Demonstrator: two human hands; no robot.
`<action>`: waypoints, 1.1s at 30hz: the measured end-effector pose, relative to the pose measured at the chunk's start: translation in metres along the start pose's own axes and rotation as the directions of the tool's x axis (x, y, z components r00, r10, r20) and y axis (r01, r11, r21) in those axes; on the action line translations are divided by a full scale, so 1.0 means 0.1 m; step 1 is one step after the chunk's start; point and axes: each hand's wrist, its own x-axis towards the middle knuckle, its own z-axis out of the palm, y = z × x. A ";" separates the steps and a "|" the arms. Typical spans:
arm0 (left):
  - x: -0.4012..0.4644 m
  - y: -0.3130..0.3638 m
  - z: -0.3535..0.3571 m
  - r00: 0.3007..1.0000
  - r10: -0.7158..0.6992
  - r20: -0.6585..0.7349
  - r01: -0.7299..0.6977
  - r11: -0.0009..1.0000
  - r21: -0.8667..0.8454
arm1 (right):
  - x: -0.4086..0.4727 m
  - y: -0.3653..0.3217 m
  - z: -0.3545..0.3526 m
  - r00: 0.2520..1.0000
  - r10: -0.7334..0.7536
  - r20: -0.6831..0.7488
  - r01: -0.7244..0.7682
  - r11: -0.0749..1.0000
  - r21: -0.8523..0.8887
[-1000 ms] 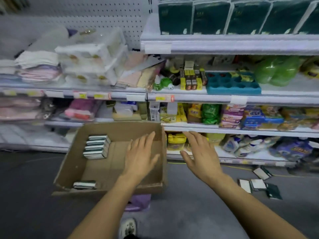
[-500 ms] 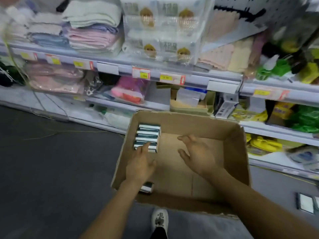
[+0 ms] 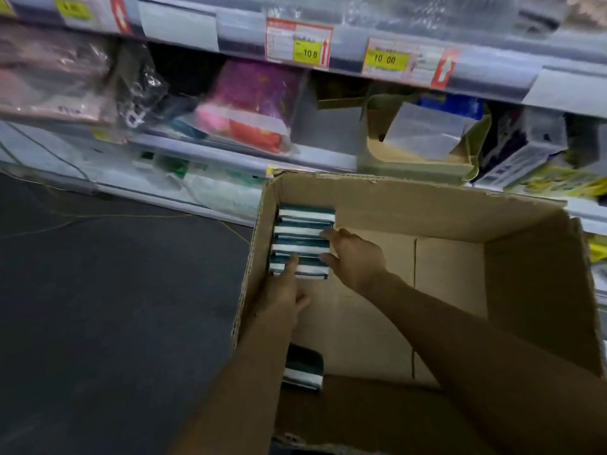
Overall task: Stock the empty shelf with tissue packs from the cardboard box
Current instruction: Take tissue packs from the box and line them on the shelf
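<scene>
Both hands down inside cardboard box (image 3: 427, 205), at the row of tissue packs (image 3: 302, 243) standing on edge against the left wall, far-left corner. Left hand (image 3: 285, 290) at the near end of the row, fingers stretched forward onto the nearest pack, touching, not curled round it; grip apart. Right hand (image 3: 356, 257) against the row's right side, fingers spread and slightly bent along the pack edges, thumb low at the near pack; looks like bracing contact, no closed pinch visible, so grip counted apart. Probably hands set on two sides to squeeze several packs together and lift them as one block, judged from the placement only. One more lone pack (image 3: 303, 367) lying by the near-left corner of the box, partly hidden by the left forearm. Rest of box floor bare cardboard, so box close to emptied. Box sitting in front of store shelves (image 3: 230, 156) on dark floor (image 3: 115, 307). Shelves in view hold pink packet (image 3: 253, 106), small open carton (image 3: 423, 149), price tags (image 3: 300, 41) on the rail above. Empty target shelf not in view. Next move likely needs firmer closing on the row before lifting; loose packs could fan out and drop.
</scene>
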 end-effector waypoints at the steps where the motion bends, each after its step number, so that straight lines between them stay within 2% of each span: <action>1: 0.03 0.01 0.02 1.000 -0.016 0.009 0.016 0.999 -0.051 | 0.05 -0.01 0.04 1.000 0.019 -0.007 -0.019 1.000 0.002; 3: 0.15 -0.05 0.05 1.000 0.004 0.022 -0.003 0.998 -0.055 | 0.12 -0.02 0.09 0.999 0.043 -0.012 -0.043 0.999 -0.011; 7: 0.41 -0.24 0.09 0.985 0.169 -0.040 -0.165 0.983 0.086 | 0.12 -0.01 0.16 0.999 0.036 -0.017 -0.037 0.998 -0.043; 11: 0.36 -0.25 0.10 0.981 0.184 -0.061 -0.180 0.982 0.061 | 0.02 0.06 0.14 0.999 -0.014 -0.029 0.012 0.997 -0.070; 13: 0.26 -0.28 0.07 0.990 0.139 -0.020 -0.139 0.990 0.006 | -0.07 0.11 0.10 0.998 -0.053 -0.041 0.053 0.999 -0.002; 17: -0.20 -0.28 -0.01 0.987 0.119 0.112 -0.116 0.993 -0.036 | -0.49 0.20 -0.11 0.983 -0.148 -0.107 0.172 0.946 0.274; 20: -0.77 -0.29 0.05 0.927 0.213 0.308 -0.214 0.976 -0.033 | -0.97 0.26 -0.37 0.970 -0.183 -0.158 0.227 0.919 0.324; 23: -1.26 -0.38 0.18 0.863 0.332 0.380 -0.355 0.935 -0.010 | -1.47 0.31 -0.69 0.955 -0.193 -0.227 0.257 0.919 0.299; 27: -1.77 -0.56 0.39 0.843 0.326 0.428 -0.396 0.914 0.083 | -2.10 0.46 -1.19 0.946 -0.096 -0.308 0.219 0.892 0.395; 31: -2.40 -0.86 0.73 0.790 0.304 0.532 -0.400 0.914 0.072 | -2.74 0.94 -1.67 0.878 0.254 -0.404 -0.020 0.866 0.500; 33: -2.76 -1.08 0.97 0.740 0.272 0.615 -0.384 0.922 0.055 | -3.13 1.21 -1.92 0.866 0.369 -0.338 -0.122 0.811 0.573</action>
